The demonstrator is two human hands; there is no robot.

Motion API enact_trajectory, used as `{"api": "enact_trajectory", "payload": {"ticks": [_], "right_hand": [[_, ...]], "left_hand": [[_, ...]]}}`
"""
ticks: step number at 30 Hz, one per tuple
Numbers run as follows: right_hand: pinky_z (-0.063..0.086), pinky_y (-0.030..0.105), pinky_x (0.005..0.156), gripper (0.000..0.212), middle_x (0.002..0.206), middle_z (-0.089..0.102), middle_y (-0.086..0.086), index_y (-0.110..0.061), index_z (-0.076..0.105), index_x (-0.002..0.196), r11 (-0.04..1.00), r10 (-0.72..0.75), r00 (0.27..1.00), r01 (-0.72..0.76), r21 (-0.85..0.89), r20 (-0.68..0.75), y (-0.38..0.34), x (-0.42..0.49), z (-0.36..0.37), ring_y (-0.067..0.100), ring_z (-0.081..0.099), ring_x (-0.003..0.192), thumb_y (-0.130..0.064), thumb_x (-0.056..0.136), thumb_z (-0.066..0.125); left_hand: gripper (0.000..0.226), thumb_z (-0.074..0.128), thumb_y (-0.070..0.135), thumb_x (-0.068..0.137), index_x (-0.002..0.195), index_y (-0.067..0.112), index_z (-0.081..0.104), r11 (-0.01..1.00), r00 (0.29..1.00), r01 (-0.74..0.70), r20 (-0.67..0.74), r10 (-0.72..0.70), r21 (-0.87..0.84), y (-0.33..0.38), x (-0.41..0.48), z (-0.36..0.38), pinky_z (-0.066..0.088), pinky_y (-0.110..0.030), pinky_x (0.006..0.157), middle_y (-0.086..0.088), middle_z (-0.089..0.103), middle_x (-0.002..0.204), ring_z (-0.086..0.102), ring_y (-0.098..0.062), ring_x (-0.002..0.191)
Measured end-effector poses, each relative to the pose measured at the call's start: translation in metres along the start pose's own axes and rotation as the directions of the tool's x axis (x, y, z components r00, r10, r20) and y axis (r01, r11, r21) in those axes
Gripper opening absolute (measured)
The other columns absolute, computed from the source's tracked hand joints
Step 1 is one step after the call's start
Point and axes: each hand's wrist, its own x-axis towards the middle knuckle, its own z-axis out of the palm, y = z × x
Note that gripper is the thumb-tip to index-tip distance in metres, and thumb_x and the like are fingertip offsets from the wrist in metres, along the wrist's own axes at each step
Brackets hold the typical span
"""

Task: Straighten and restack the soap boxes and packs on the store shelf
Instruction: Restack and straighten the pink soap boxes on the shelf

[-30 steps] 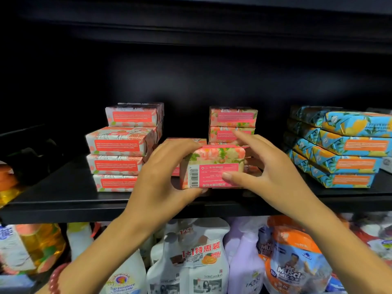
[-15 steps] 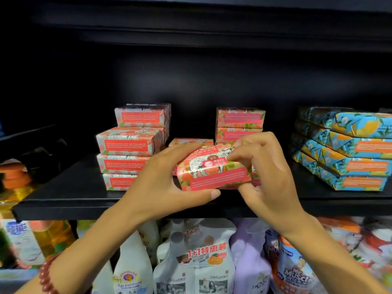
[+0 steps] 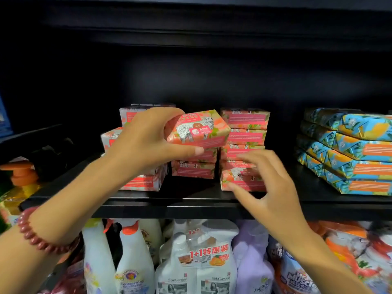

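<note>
1. A black shelf (image 3: pixel 169 211) runs across the whole view and carries all the soap.
2. Spray and cleaner bottles (image 3: pixel 135 262) crowd the level below it.
3. A stack of blue-and-orange packs (image 3: pixel 356 158) sits at the right end of the shelf, its layers fanned and not squared.
4. Three stacks of pink soap boxes stand left of the packs: a left stack (image 3: pixel 142 183) partly hidden behind the forearm, a low middle stack (image 3: pixel 193 169), and a taller right stack (image 3: pixel 245 124).
5. The left hand (image 3: pixel 146 141) grips a single pink soap box, thumb beneath and fingers curled over its left end.
6. The right hand (image 3: pixel 269 187) holds nothing, fingers spread and loosely bent before the front box (image 3: pixel 239 181) at the foot of the right stack; motion blur hides whether they touch it.
7. The held box (image 3: pixel 199 130) is tilted in the air above the middle stack, between the two taller ones.
8. A red bead bracelet (image 3: pixel 36 236) circles the left wrist.
</note>
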Motion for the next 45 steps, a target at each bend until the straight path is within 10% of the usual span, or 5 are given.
{"api": "enact_trajectory", "payload": {"ticks": [7, 19, 24, 29, 45], "right_hand": [[0.044, 0.022, 0.083, 0.033, 0.105, 0.058, -0.011, -0.019, 0.065, 0.107, 0.995, 0.012, 0.935, 0.026, -0.101, 0.356, 0.009, -0.018, 0.012, 0.004, 0.05, 0.098, -0.039, 0.081, 0.068], [0.044, 0.022, 0.084, 0.03, 0.107, 0.06, -0.01, -0.019, 0.065, 0.111, 0.989, -0.01, 0.921, 0.067, -0.132, 0.39, 0.011, -0.018, 0.013, 0.007, 0.05, 0.1, -0.036, 0.085, 0.065], [0.044, 0.021, 0.083, 0.031, 0.107, 0.06, -0.009, -0.02, 0.065, 0.111, 0.987, -0.009, 0.918, 0.072, -0.146, 0.396, 0.011, -0.018, 0.013, 0.008, 0.051, 0.101, -0.037, 0.086, 0.064], [0.044, 0.022, 0.083, 0.031, 0.107, 0.061, -0.008, -0.019, 0.065, 0.112, 0.985, -0.005, 0.919, 0.073, -0.157, 0.395, 0.01, -0.019, 0.013, 0.009, 0.052, 0.101, -0.036, 0.086, 0.064], [0.051, 0.031, 0.077, 0.03, 0.103, 0.064, -0.004, -0.015, 0.067, 0.109, 0.983, 0.011, 0.926, 0.059, -0.172, 0.378, 0.006, -0.021, 0.013, 0.015, 0.057, 0.097, -0.032, 0.084, 0.067]], "left_hand": [[0.069, 0.067, 0.058, 0.066, 0.114, 0.009, 0.057, 0.956, 0.996, -0.056, 0.083, 0.033, 0.287, -0.018, 0.022, 0.01, 0.045, -0.033, 0.075, -0.003, 0.059, 0.101, 0.054, -0.019, 0.091], [0.082, 0.062, 0.063, 0.068, 0.132, 0.013, 0.047, 0.941, 0.975, -0.068, 0.22, -0.007, 0.332, -0.03, 0.04, 0.02, 0.039, -0.026, 0.075, 0.001, 0.054, 0.113, 0.048, -0.011, 0.097], [0.059, 0.059, 0.059, 0.073, 0.103, 0.008, 0.061, 0.916, 0.962, -0.097, 0.272, -0.013, 0.389, -0.025, 0.043, 0.02, 0.051, -0.041, 0.076, -0.006, 0.062, 0.097, 0.058, -0.021, 0.087], [0.018, 0.064, 0.024, 0.085, 0.098, 0.012, 0.069, 0.896, 0.98, -0.149, 0.184, 0.077, 0.419, -0.022, 0.039, 0.026, 0.051, -0.043, 0.078, -0.005, 0.069, 0.1, 0.062, -0.025, 0.092], [0.019, 0.064, -0.002, 0.075, 0.087, 0.013, 0.06, 0.691, 0.999, -0.042, 0.013, 0.048, 0.721, -0.008, 0.029, 0.052, 0.029, -0.032, 0.051, 0.0, 0.044, 0.069, 0.041, -0.02, 0.066]]}}
